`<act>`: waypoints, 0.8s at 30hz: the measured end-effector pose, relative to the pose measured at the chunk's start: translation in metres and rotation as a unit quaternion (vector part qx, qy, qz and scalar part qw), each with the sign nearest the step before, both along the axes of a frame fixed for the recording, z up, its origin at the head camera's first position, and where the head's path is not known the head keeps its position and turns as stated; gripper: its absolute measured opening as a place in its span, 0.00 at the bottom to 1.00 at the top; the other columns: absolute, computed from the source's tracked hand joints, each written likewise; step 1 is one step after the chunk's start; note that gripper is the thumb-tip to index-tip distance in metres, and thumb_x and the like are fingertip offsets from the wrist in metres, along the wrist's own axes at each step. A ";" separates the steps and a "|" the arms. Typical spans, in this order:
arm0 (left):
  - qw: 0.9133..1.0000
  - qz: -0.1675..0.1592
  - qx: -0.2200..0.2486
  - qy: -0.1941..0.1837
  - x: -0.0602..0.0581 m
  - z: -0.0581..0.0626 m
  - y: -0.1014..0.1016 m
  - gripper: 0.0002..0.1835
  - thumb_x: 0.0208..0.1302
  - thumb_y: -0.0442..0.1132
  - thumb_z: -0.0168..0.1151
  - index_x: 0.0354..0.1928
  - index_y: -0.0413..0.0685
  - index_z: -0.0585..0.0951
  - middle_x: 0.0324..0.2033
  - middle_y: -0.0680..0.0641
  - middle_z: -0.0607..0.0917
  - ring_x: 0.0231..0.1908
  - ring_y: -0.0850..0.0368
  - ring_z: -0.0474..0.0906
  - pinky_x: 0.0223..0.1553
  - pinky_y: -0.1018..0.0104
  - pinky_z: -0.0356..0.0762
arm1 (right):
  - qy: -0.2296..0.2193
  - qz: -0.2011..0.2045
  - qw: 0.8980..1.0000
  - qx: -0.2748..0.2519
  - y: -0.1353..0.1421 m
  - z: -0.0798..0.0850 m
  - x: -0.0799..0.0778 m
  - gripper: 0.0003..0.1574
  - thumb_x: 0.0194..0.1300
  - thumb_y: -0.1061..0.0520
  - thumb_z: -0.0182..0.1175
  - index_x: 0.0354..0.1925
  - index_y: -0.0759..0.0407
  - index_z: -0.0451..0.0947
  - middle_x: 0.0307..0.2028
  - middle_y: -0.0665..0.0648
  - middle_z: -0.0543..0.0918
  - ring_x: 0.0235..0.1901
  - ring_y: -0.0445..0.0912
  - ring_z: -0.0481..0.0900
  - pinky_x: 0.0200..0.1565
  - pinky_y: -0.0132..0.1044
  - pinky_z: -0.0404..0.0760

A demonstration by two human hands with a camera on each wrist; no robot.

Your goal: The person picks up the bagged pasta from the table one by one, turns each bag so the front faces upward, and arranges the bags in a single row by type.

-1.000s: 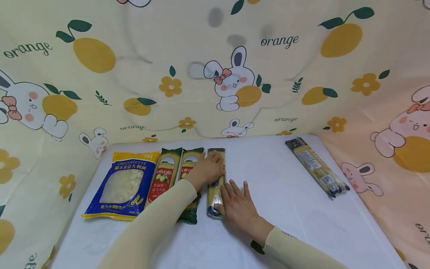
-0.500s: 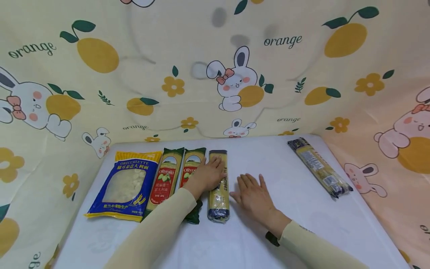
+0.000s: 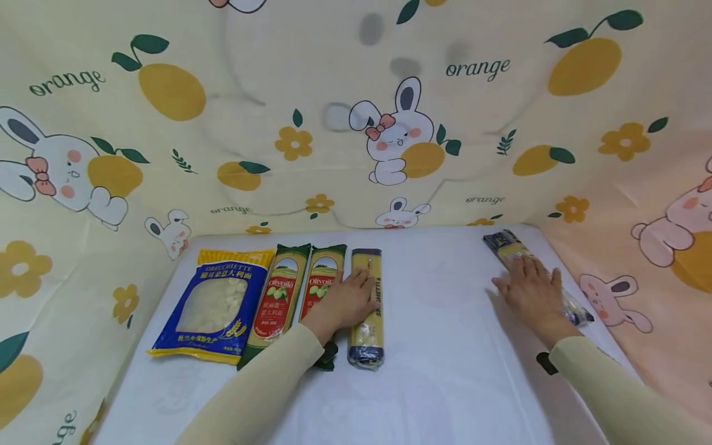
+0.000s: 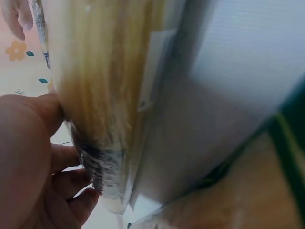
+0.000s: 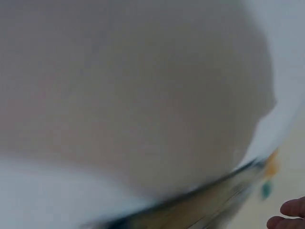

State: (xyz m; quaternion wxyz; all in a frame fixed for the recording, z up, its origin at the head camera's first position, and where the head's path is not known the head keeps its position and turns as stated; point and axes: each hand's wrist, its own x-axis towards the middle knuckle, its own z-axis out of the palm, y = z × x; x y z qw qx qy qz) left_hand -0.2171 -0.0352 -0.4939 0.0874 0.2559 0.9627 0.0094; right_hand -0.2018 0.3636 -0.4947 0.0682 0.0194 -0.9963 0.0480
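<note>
In the head view, my left hand (image 3: pixel 346 301) rests over the middle of a clear-wrapped spaghetti pack (image 3: pixel 367 340) with dark blue ends. Seen from the left wrist, the fingers (image 4: pixel 66 183) of that hand lie along the side of the pack (image 4: pixel 109 71). Over at the right, my right hand (image 3: pixel 531 298) is spread above a second pasta pack (image 3: pixel 503 243), which lies slanted, its middle hidden by the hand. The right wrist view is blurred: this pack (image 5: pixel 200 207) shows at the bottom, fingertips (image 5: pixel 293 207) at the lower right corner. Whether they touch it, I cannot tell.
Left of the spaghetti stand two green-and-red Olivoilà pasta packs (image 3: pixel 278 293) (image 3: pixel 322 272), the nearer one partly under my left arm. A blue-and-yellow orecchiette bag (image 3: pixel 214 306) lies furthest left. Printed cloth (image 3: pixel 311 93) hangs behind the white table (image 3: pixel 439 346).
My right hand has left the side of the middle spaghetti pack and moved right, over the slanted pack. My left hand has stayed on the middle pack. The view has turned slightly left.
</note>
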 end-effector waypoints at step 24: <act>1.000 0.004 0.006 -0.001 0.000 -0.006 0.001 0.36 0.72 0.64 0.42 0.75 0.53 0.60 0.76 0.48 0.55 0.77 0.52 0.46 0.71 0.38 0.45 | -0.158 -0.039 0.985 -0.061 0.012 0.003 0.016 0.64 0.69 0.23 0.30 0.71 0.80 0.40 0.65 0.85 0.53 0.64 0.78 0.49 0.60 0.77 0.37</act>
